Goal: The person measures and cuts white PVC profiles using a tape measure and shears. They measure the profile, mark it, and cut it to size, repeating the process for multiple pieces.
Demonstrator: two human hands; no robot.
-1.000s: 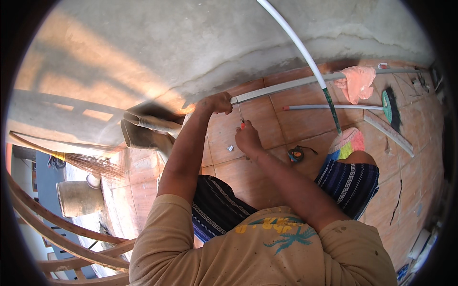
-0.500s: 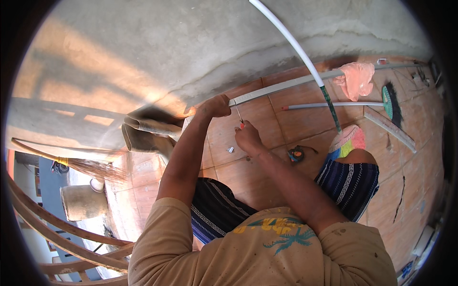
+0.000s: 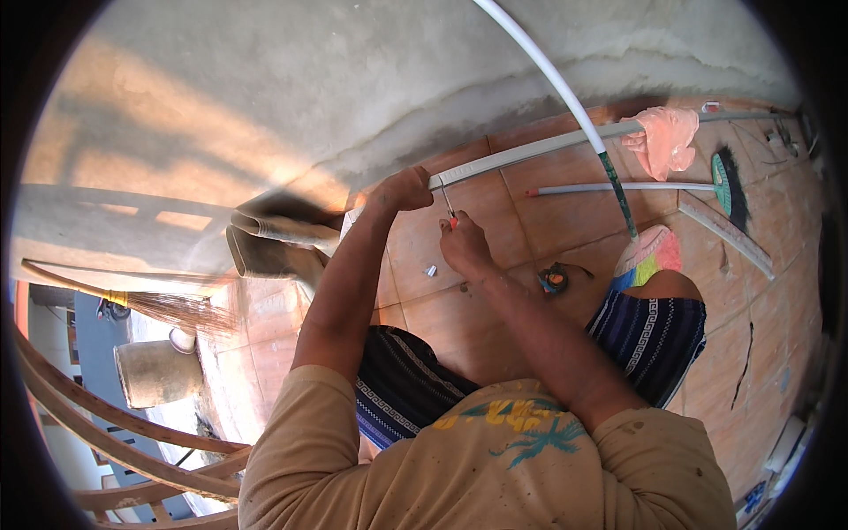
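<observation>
My left hand (image 3: 405, 189) is closed around the near end of a long grey strip (image 3: 512, 157), which looks like a length of trunking or square pipe. The strip runs along the foot of the wall to the right. Just below it, my right hand (image 3: 465, 246) grips a thin-bladed tool (image 3: 447, 200) with a red handle. The blade's upper end meets the strip close beside my left fingers; its exact kind is too small to make out. A small whitish scrap (image 3: 430, 270) lies on the tiles below my hands.
A white pole (image 3: 548, 71) crosses over the strip. Pink plastic (image 3: 661, 141) drapes it. Right: a green-headed broom (image 3: 723, 185), a flat bar (image 3: 726, 237) and a round black-and-orange object (image 3: 555, 278). Left: boots (image 3: 274, 252), a twig broom (image 3: 177, 309) and curved wooden rails (image 3: 124, 420).
The whole view has shifted very slightly. Both hands keep their grips, and the tool's blade stays at the strip beside my left hand.
</observation>
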